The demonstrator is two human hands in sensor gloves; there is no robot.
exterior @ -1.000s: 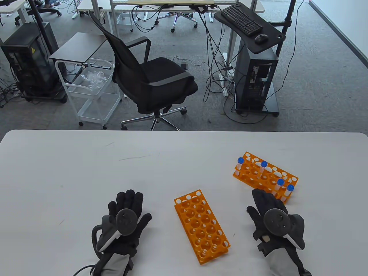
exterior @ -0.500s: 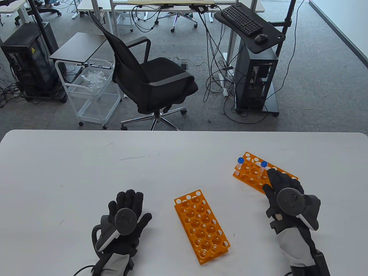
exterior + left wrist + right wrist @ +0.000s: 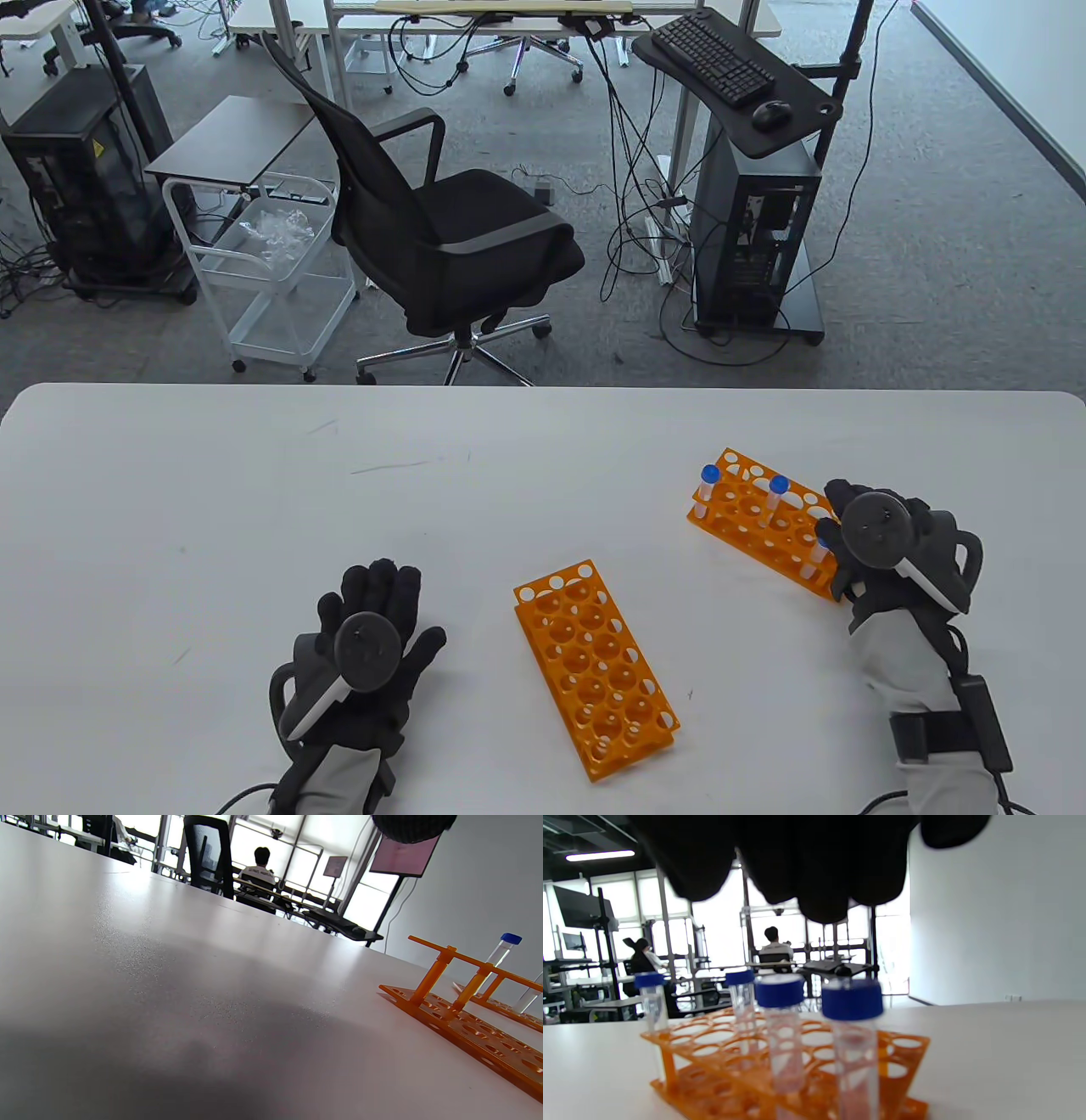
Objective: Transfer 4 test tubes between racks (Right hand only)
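Observation:
An orange rack (image 3: 747, 518) at the right of the table holds blue-capped test tubes. Two (image 3: 706, 490) (image 3: 775, 498) stand clear at its far end. A third (image 3: 820, 550) shows partly by my right hand (image 3: 848, 509), which hovers over the rack's near right end. In the right wrist view several tubes (image 3: 852, 1035) stand in this rack (image 3: 712, 1039), and my fingers (image 3: 818, 866) hang just above the caps without touching them. An empty orange rack (image 3: 594, 671) lies in the middle. My left hand (image 3: 373, 628) rests flat on the table, fingers spread.
The white table (image 3: 254, 509) carries only the two racks and my hands. The left wrist view shows the empty rack (image 3: 466, 1022) low at the right and a tube (image 3: 505, 946) beyond it. A chair (image 3: 441, 229) and carts stand past the far edge.
My right hand has moved away from me and to the right, from beside the rack's near corner to over its right end, covering the nearest tubes. The left hand has stayed put.

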